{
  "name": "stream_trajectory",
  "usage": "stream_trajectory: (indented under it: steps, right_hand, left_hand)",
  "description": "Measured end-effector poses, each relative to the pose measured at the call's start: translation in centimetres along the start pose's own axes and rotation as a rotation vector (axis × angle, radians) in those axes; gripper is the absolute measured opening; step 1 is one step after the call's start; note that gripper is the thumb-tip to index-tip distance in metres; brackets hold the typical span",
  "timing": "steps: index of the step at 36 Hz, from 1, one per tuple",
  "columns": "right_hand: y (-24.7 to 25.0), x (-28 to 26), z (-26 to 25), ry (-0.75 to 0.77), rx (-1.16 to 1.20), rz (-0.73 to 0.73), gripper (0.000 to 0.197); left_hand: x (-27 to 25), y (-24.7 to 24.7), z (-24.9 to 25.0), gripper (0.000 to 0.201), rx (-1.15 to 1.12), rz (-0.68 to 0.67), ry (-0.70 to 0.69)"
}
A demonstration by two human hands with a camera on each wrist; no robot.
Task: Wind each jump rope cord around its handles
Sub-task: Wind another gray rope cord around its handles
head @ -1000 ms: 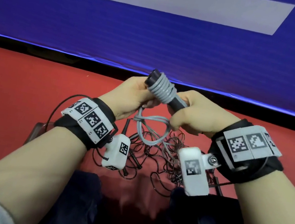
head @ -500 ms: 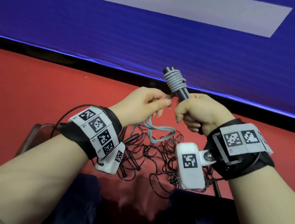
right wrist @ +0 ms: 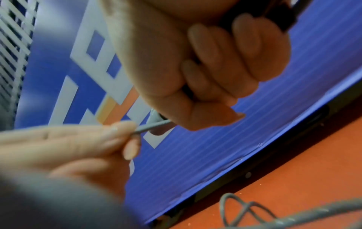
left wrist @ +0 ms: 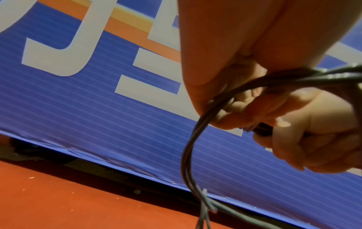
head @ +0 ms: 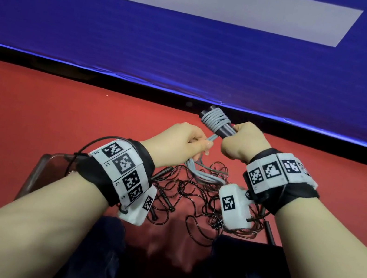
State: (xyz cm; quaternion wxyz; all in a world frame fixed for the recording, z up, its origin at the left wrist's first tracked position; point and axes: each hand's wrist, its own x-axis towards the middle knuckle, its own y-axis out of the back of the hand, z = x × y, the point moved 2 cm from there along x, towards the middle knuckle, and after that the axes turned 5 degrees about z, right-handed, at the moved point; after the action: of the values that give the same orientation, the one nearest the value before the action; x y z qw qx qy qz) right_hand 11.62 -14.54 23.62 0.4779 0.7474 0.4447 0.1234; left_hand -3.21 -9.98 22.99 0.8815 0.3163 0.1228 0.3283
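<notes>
While right hand [head: 243,141] grips handles [head: 224,130], grey cord [head: 214,119] coiled round.

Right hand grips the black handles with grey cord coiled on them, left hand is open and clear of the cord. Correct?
One thing is wrong: the left hand is not open or clear. The head view shows it gripping the grey cord just below the coils, pulling it toward itself. The rest stands: the right hand grips the black handles, with cord coiled around them.
</notes>
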Motion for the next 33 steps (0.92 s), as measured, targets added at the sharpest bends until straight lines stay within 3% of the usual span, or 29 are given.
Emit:
stream_trajectory:
  steps: [7,11,17,20,27,33]
  right_hand:
    - [-1.1,-0.7,0.0,0.143,-0.428,0.107,0.012]
    - [-2.4,-1.4,-0.2,0.264,-0.594,0.121,0.015]
    - [-4.5,-2.0,-0.8,0.413,-0.71,0.069,0.036]
    - [-5.3,-3.0,-1.2,0.488,-0.767,0.006,0.039]
    - [-6.3,-4.3,-1.0,0.599,-0.814,-0.059,0.02]
    - [-6.6,-4.3,-0.7,0.637,-0.828,-0.123,0.024]
  left_hand:
    - [0.1,-0.8,-0.4,0.036,0.15,-0.17,0.078]
    - [0.2,-0.3,-1.4,0.034,0.164,-0.175,0.136]
    - [0.4,0.2,-2.4,0.035,0.136,-0.152,0.319]
    - [0.5,0.3,-2.8,0.035,0.149,-0.201,0.443]
    - [0.2,0.3,-4.1,0.039,0.097,-0.278,0.587]
    - [0.1,0.1,-4.6,0.04,0.109,-0.327,0.612]
